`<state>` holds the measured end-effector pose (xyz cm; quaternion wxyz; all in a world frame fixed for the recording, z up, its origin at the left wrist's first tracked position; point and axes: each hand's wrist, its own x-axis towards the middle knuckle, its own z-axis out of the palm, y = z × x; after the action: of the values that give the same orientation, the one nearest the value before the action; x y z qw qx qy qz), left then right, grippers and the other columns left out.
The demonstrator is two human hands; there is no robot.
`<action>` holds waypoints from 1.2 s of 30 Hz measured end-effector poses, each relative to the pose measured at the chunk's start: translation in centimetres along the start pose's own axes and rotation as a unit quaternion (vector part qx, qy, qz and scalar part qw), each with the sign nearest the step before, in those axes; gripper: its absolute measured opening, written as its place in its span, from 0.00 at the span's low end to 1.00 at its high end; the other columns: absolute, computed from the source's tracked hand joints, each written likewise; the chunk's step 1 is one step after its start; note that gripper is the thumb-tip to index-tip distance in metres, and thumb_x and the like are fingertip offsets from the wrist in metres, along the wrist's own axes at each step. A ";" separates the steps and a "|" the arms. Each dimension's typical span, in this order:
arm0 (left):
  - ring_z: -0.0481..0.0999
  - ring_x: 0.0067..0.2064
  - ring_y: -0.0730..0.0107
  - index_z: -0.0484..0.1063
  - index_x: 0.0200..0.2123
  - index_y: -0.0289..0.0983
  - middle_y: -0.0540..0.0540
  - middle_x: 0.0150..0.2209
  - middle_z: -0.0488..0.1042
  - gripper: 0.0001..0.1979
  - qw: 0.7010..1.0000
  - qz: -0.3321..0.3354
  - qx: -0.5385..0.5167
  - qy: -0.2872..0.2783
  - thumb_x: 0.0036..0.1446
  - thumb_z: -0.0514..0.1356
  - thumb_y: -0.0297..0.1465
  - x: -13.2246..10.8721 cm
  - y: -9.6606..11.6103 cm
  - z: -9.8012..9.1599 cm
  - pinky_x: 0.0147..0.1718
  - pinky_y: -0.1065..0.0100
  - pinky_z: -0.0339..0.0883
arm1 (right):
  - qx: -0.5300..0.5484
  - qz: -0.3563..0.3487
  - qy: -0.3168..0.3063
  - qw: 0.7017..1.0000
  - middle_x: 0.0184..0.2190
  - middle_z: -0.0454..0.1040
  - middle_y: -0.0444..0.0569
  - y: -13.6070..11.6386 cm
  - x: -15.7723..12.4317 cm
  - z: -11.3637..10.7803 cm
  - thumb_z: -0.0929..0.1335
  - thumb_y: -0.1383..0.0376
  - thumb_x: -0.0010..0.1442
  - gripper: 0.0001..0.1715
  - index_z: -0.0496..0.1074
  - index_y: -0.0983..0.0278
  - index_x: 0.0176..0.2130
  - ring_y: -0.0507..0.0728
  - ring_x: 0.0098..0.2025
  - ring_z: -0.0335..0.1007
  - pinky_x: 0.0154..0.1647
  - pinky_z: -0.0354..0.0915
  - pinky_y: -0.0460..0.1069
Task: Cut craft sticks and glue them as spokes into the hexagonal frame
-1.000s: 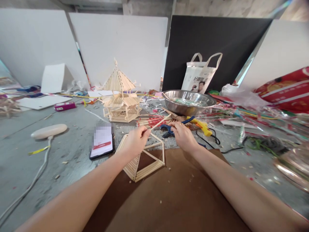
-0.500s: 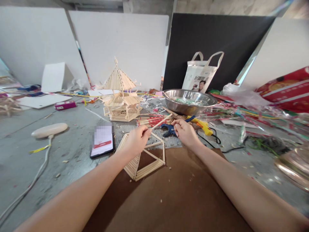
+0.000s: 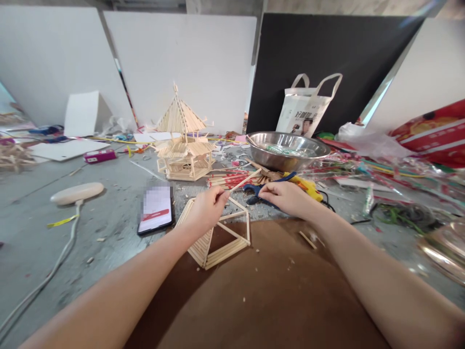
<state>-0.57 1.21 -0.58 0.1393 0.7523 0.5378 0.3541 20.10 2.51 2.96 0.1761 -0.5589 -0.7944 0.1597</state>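
My left hand (image 3: 210,206) pinches a thin wooden stick (image 3: 246,179) that slants up to the right. Beneath that hand lies a polygonal frame of wooden sticks (image 3: 225,253), partly filled with rows of sticks, on a brown board (image 3: 276,291). Right of the stick, my right hand (image 3: 281,196) has its fingers drawn together; whether anything is between them is too small to tell. Next to it lies a blue cutter (image 3: 252,189), partly hidden by the hand. A yellow tool (image 3: 308,186) sits just behind. A short stick piece (image 3: 308,240) rests on the board below my right forearm.
A stick pagoda model (image 3: 185,145) stands behind the frame. A phone (image 3: 156,208) and a white lamp-like object (image 3: 77,193) are at left. Behind are red-tipped sticks (image 3: 232,179), a metal basin (image 3: 286,157) and a white bag (image 3: 305,109). Plastic scraps and a red bag (image 3: 432,135) lie at right.
My right hand has shifted slightly right and lower, turned flatter beside the cutter. A short stick piece now shows on the board near the right forearm. The left hand still holds its stick.
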 end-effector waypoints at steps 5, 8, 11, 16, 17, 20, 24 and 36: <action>0.58 0.22 0.77 0.65 0.23 0.34 0.53 0.18 0.61 0.15 1.000 0.001 0.002 0.010 0.52 0.46 0.37 -0.1 -0.1 0.1 0.22 0.74 0.48 | -0.287 0.045 0.076 0.954 0.31 0.73 0.48 1.3 0.4 -0.1 0.58 0.61 0.52 0.15 0.72 0.59 0.31 0.58 0.35 0.64 0.32 0.52 0.51; 0.58 0.22 0.78 0.64 0.23 0.34 0.53 0.18 0.60 0.14 1.000 0.003 -0.002 0.011 0.52 0.47 0.37 -0.1 -0.1 0.0 0.21 0.74 0.48 | -0.285 -0.026 0.078 0.955 0.34 0.73 0.47 1.7 0.7 0.3 0.57 0.67 0.53 0.16 0.72 0.60 0.32 0.57 0.39 0.63 0.39 0.50 0.53; 0.58 0.22 0.78 0.63 0.23 0.34 0.53 0.18 0.60 0.14 1.000 0.003 -0.008 0.013 0.52 0.47 0.37 -0.1 0.0 0.0 0.21 0.74 0.49 | -0.212 -0.069 0.043 0.974 0.34 0.72 0.47 1.9 0.9 0.9 0.55 0.69 0.53 0.17 0.69 0.62 0.35 0.54 0.37 0.64 0.38 0.52 0.49; 0.58 0.22 0.78 0.63 0.22 0.34 0.53 0.18 0.60 0.14 1.000 0.001 -0.008 0.017 0.52 0.47 0.36 -0.1 0.1 0.0 0.21 0.74 0.49 | -0.139 -0.004 0.121 0.983 0.37 0.71 0.48 2.1 0.8 1.3 0.52 0.64 0.57 0.17 0.64 0.62 0.40 0.55 0.38 0.65 0.34 0.55 0.47; 0.57 0.22 0.78 0.63 0.22 0.34 0.53 0.18 0.60 0.14 1.000 0.000 -0.007 0.017 0.52 0.47 0.36 -0.1 0.1 0.0 0.21 0.74 0.49 | -0.139 0.014 0.133 0.981 0.37 0.71 0.47 2.1 0.8 1.2 0.52 0.62 0.57 0.17 0.63 0.61 0.40 0.55 0.37 0.65 0.33 0.55 0.47; 0.57 0.22 0.78 0.64 0.22 0.34 0.53 0.18 0.60 0.14 1.000 -0.002 -0.009 0.016 0.52 0.47 0.36 -0.1 0.1 0.0 0.21 0.75 0.49 | -0.178 0.063 0.128 0.974 0.33 0.72 0.47 2.4 0.7 1.0 0.54 0.55 0.55 0.19 0.65 0.59 0.38 0.57 0.35 0.66 0.30 0.56 0.48; 0.58 0.22 0.78 0.63 0.22 0.34 0.53 0.18 0.60 0.14 1.000 -0.002 -0.017 0.019 0.52 0.47 0.36 -0.1 0.1 0.0 0.22 0.75 0.49 | -0.280 0.082 0.030 0.956 0.36 0.70 0.51 3.0 0.7 0.8 0.60 0.54 0.49 0.18 0.68 0.62 0.35 0.61 0.38 0.65 0.31 0.57 0.50; 0.58 0.23 0.78 0.64 0.24 0.34 0.53 0.19 0.60 0.14 0.996 -0.031 -0.078 0.028 0.52 0.47 0.38 0.1 -0.1 0.0 0.22 0.74 0.50 | -0.300 0.094 -0.014 0.949 0.36 0.71 0.57 3.3 0.8 1.5 0.60 0.59 0.49 0.17 0.67 0.65 0.35 0.64 0.37 0.66 0.32 0.58 0.55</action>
<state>-0.68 1.31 -0.62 0.1931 0.7123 0.5352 0.4110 21.91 4.19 0.28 -0.0267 -0.6558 -0.7519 -0.0620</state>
